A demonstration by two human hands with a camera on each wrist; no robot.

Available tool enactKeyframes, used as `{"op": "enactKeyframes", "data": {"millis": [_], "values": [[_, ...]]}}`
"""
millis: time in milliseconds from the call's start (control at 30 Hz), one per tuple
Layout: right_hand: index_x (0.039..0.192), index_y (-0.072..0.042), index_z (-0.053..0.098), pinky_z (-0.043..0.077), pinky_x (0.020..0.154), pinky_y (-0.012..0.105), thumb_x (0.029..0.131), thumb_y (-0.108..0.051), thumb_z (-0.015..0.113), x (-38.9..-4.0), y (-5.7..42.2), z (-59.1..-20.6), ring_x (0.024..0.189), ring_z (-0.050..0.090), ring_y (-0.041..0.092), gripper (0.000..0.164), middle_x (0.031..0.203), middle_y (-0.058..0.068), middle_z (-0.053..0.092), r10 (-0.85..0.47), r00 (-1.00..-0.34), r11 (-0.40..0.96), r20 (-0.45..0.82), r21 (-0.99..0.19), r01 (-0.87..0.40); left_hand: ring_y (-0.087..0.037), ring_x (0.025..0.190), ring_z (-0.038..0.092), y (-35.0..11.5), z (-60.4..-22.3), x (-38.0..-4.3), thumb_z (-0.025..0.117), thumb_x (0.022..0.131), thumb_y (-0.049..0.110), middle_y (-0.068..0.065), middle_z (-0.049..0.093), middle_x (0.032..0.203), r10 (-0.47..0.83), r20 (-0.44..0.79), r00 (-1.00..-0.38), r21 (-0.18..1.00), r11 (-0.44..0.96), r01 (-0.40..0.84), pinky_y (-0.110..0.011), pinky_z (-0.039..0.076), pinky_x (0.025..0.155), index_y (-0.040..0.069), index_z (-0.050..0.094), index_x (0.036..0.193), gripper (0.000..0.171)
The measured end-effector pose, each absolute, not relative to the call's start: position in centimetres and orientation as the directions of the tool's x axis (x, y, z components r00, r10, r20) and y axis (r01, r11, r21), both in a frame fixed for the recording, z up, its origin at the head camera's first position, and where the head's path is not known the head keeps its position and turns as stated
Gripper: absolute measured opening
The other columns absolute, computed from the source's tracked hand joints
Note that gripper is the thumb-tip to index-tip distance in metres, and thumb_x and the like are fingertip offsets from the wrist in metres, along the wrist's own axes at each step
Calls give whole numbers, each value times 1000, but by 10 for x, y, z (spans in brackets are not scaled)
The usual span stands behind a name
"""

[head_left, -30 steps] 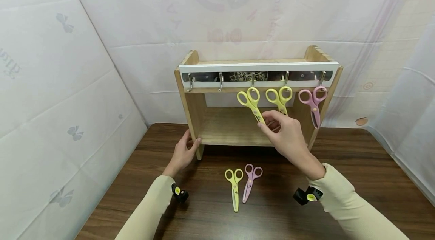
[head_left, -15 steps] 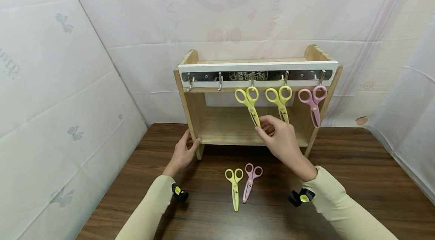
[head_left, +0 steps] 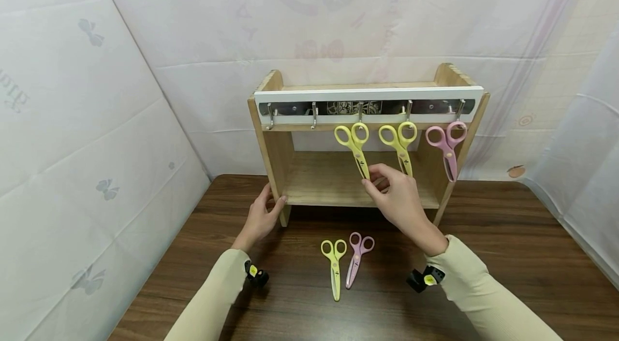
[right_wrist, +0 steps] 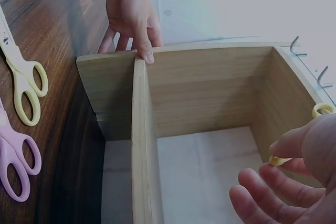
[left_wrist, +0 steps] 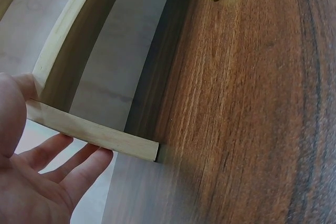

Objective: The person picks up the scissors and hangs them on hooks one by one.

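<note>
With thumb and fingertips my right hand [head_left: 398,196] pinches the blade end of a pair of yellow scissors [head_left: 357,152]. The right finger loop of these scissors is at the middle hook [head_left: 360,110]; the blades point down and slightly right. My left hand [head_left: 260,218] grips the left side panel of a small wooden shelf [head_left: 329,169]. In the left wrist view its thumb lies at the shelf board's corner and the fingers [left_wrist: 86,163] press the outer face. Other yellow scissors [head_left: 398,145] and pink scissors [head_left: 447,147] hang from the two hooks on the right.
Yellow scissors [head_left: 334,271] and pink scissors [head_left: 358,260] lie on the dark wooden table [head_left: 193,276] in front of the shelf. Two hooks on the left of the rail, one being the far-left hook [head_left: 270,115], hold nothing. White sheeting [head_left: 203,88] stands behind and left.
My right hand has shifted a little left and down, still pinching the yellow scissors, which now tilt less. The left hand has stayed at the shelf's side.
</note>
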State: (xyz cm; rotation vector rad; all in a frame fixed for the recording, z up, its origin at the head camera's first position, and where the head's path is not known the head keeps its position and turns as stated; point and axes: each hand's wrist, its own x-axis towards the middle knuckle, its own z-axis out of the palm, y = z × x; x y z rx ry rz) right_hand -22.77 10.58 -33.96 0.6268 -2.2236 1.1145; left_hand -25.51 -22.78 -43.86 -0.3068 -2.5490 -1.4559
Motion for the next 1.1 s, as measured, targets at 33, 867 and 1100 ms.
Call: {"op": "enactKeyframes", "data": {"millis": [33, 867, 1100], "values": [[100, -4, 75, 61, 63, 37, 90, -5, 78, -228, 106, -340, 67, 70, 16, 10, 82, 4, 74, -152, -729, 544, 667, -560, -625, -38, 133, 53, -228, -438, -255, 55, 108, 38, -20, 52, 146, 86, 263, -961, 825, 496, 270, -57, 54, 99, 19, 30, 162, 62], [134, 0, 60, 60, 65, 38, 92, -13, 79, -226, 109, -346, 71, 72, 17, 48, 93, 9, 76, -229, -796, 591, 561, -570, -571, -37, 132, 54, -228, -439, -256, 56, 107, 37, -20, 53, 146, 86, 270, -959, 829, 486, 278, -55, 52, 102, 19, 31, 161, 62], [144, -2, 48, 55, 60, 30, 94, -19, 78, -218, 110, -364, 67, 68, 11, 61, 97, 5, 75, -270, -844, 624, 464, -583, -521, -37, 131, 55, -227, -438, -256, 57, 107, 36, -21, 54, 145, 87, 278, -957, 825, 488, 284, -55, 52, 101, 17, 31, 161, 62]]}}
